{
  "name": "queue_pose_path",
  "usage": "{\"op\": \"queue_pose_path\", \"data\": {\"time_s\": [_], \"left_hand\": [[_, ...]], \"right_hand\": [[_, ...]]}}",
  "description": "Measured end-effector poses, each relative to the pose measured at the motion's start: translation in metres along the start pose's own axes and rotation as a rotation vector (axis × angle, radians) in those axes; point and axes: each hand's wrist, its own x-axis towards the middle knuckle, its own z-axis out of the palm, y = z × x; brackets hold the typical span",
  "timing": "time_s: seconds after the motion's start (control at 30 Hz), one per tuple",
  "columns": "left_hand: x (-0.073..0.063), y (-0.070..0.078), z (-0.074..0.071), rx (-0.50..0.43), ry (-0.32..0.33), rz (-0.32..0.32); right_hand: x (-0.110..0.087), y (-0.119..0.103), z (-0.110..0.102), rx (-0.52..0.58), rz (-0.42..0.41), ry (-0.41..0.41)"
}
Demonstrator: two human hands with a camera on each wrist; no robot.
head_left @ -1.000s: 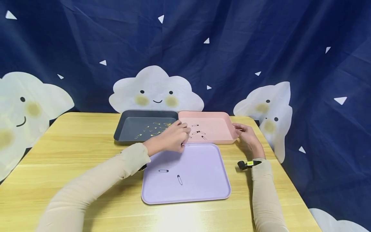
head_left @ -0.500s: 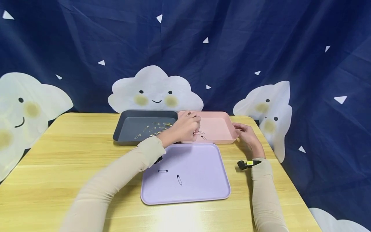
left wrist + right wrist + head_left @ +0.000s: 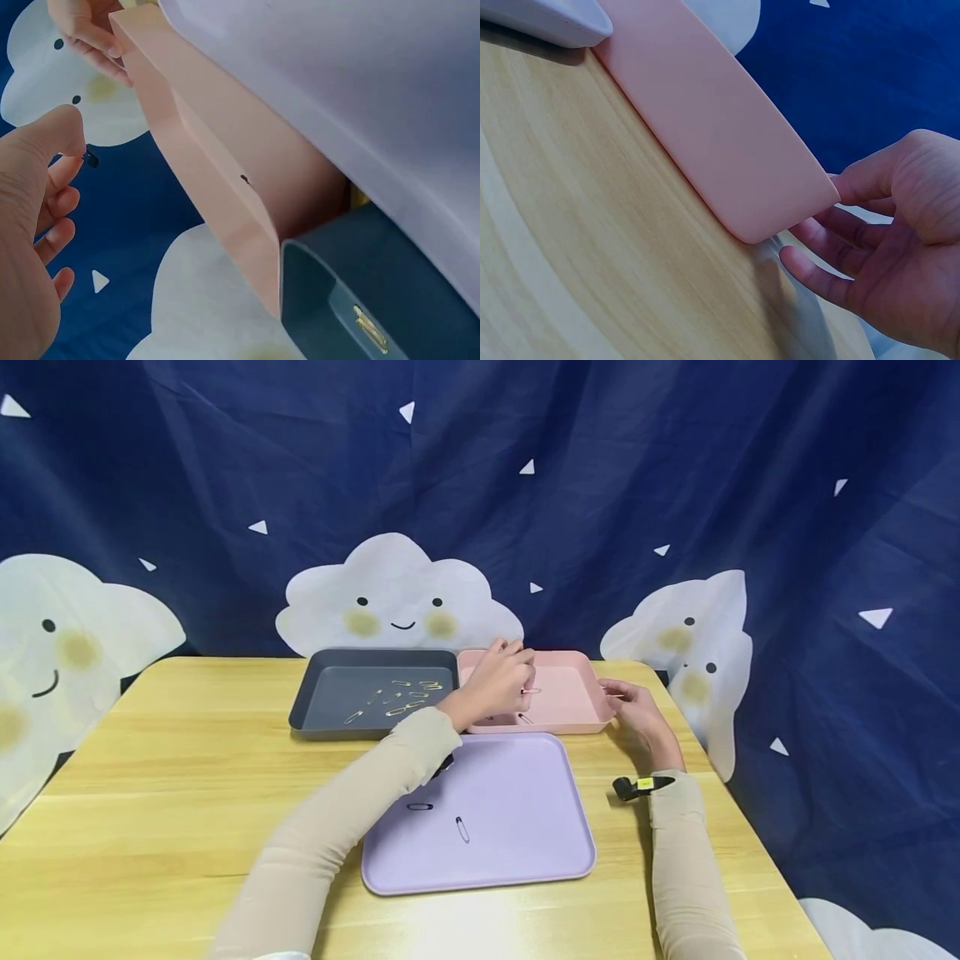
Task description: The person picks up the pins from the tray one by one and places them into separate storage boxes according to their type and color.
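Note:
My left hand (image 3: 504, 678) is over the pink tray (image 3: 570, 672), pinching a safety pin (image 3: 531, 691) between thumb and index finger. In the left wrist view, the black head of that safety pin (image 3: 91, 159) pokes out past the thumb; the other fingers are bent. My right hand (image 3: 907, 232) touches the right end of the pink tray with its fingertips, thumb near the rim and fingers loosely bent. Black-headed safety pins (image 3: 525, 718) lie inside the pink tray, partly hidden by my left hand. Several gold safety pins (image 3: 397, 710) lie in the dark grey tray (image 3: 330, 689).
Nearest me on the wooden table (image 3: 210, 793) lies a shallow lilac tray (image 3: 517, 810). It bears two safety pins (image 3: 462, 830), spaced apart. The dark grey and pink trays stand side by side behind it. A blue curtain (image 3: 465, 443) with clouds hangs beyond the table's back edge.
My left hand has carried the safety pin from the lilac tray's back edge, rightward and away from me, to over the pink tray. My right hand stays at the pink tray's end.

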Motion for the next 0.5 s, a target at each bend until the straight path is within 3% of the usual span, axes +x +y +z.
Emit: {"op": "queue_pose_path", "data": {"time_s": [0.17,0.5], "left_hand": [[0.007,0.0,0.011,-0.016,0.014,-0.023],[0.018,-0.004,0.029,0.0,-0.043,-0.095]], "right_hand": [[0.0,0.001,-0.001,-0.001,-0.004,-0.001],[0.0,0.002,0.002,0.01,-0.024,0.002]]}}
